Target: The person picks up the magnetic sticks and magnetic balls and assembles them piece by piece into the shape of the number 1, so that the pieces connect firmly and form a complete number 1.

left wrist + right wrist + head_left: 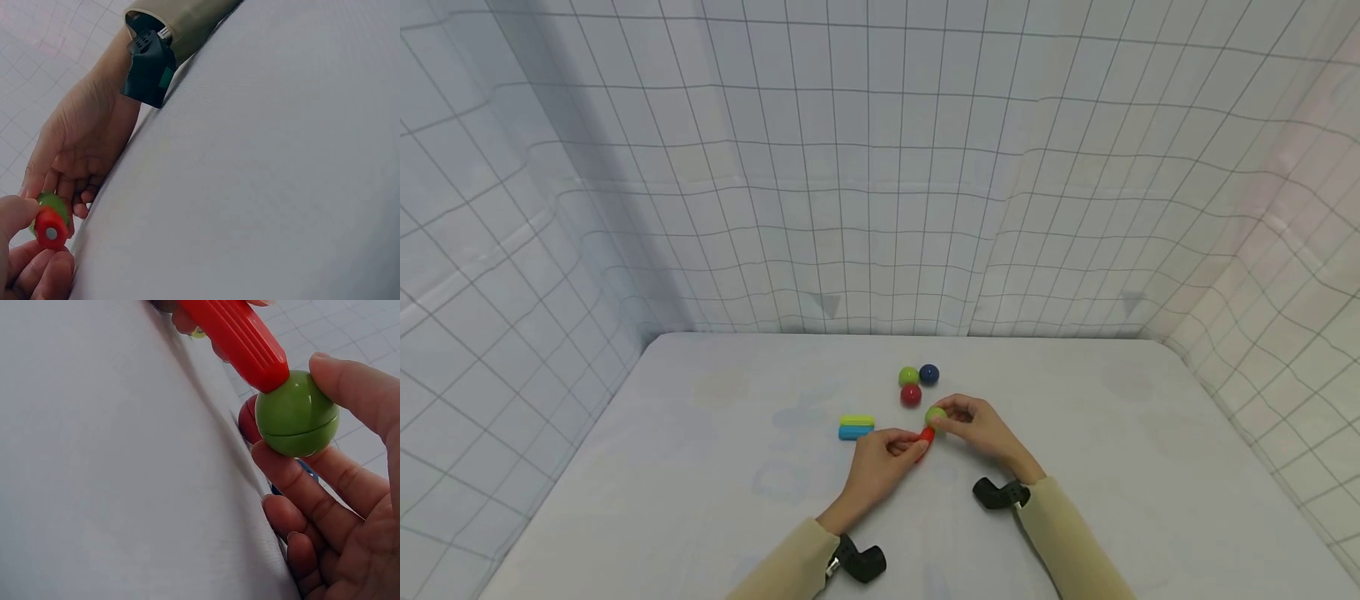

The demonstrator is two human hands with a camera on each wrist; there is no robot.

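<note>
My left hand pinches a red ridged stick between thumb and fingers. In the left wrist view, a round silvery spot shows on the stick's near end. A green ball with a seam around it meets the stick's other end. My right hand holds this ball between thumb and fingertips. Just beyond the hands, a second green ball, a dark blue ball and a dark red ball sit close together on the table.
A yellow-green stick and a blue stick lie side by side left of the hands, the blue one partly behind my left hand. White grid-patterned curtains enclose the white table. Each wrist carries a black camera mount.
</note>
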